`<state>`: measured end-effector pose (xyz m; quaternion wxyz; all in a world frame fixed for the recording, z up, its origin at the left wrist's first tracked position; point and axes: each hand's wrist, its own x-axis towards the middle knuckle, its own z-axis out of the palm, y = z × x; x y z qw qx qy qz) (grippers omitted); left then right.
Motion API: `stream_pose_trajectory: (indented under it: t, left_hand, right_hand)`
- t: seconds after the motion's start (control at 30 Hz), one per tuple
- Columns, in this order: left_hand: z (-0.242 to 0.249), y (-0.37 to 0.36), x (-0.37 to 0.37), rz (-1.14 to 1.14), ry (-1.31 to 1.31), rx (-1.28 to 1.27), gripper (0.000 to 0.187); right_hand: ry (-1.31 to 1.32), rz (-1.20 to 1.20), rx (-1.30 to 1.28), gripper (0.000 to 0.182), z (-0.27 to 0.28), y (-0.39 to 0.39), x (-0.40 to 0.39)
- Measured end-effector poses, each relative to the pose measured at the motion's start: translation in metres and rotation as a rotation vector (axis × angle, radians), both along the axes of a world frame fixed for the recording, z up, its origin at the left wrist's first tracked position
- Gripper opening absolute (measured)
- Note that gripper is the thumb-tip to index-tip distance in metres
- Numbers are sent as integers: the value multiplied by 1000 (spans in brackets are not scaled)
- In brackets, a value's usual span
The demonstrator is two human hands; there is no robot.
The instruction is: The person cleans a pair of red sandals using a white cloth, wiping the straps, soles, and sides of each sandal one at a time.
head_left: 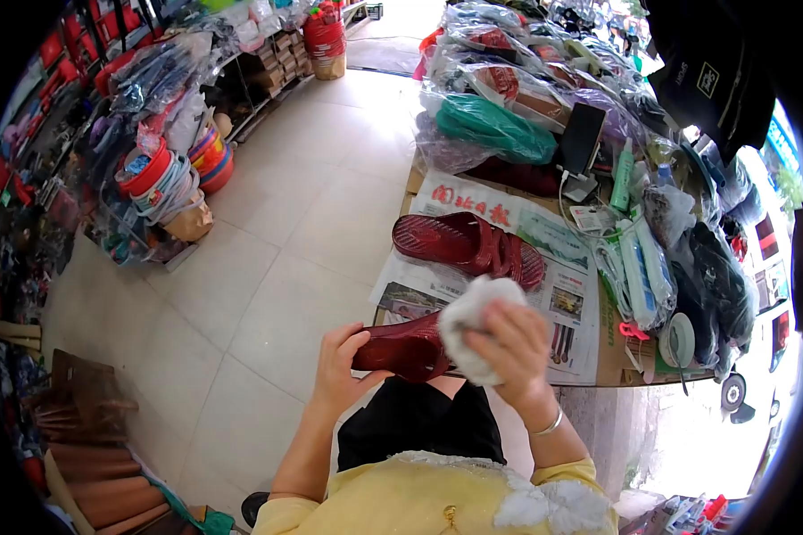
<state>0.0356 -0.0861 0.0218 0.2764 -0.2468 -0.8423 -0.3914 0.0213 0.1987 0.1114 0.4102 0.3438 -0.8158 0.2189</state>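
- Slipper, dark red and glossy, sits between the two hands at the near edge of the surface, above the person's lap; whether its sole touches the surface cannot be told.
- Left hand grasps the slipper by its left end, thumb on the near side and fingers across the far side.
- Right hand, blurred, clutches a bunched white cloth over the slipper's strap end, hiding much of it.
- Weight looks slight, as of moulded plastic or rubber; one hand probably carries it easily.
- Sole seems firm yet a little bendy; the straps likely give when pressed, and nothing about it looks fragile.
- Shiny skin may turn slippery, especially if damp, so a pinch across the sole's edges seems surer than a fingertip hold on top.
- Best holds appear to be the bare end or the strap.
- Matching slipper lies farther off on the newspaper, untouched, its straps toward the right.
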Motion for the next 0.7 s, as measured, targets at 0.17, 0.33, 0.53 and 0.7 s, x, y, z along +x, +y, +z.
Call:
stream_pose_trajectory:
  t: [0.17, 0.33, 0.53, 0.7]
  left_hand:
    - [9, 2, 2, 23, -155, 75, 85]
    - [14, 3, -1, 11, -286, 102, 86]
    - [18, 3, -2, 17, -314, 103, 92]
    - [19, 8, -1, 67, -400, 127, 89]
  right_hand:
    - [-248, -78, 67, 39, -35, 19, -5]
    - [-226, -147, -79, 39, -8, 40, -2]
    - [-551, 145, -49, 46, -12, -6, -27]
    - [-529, 137, 27, 49, -14, 0, -13]
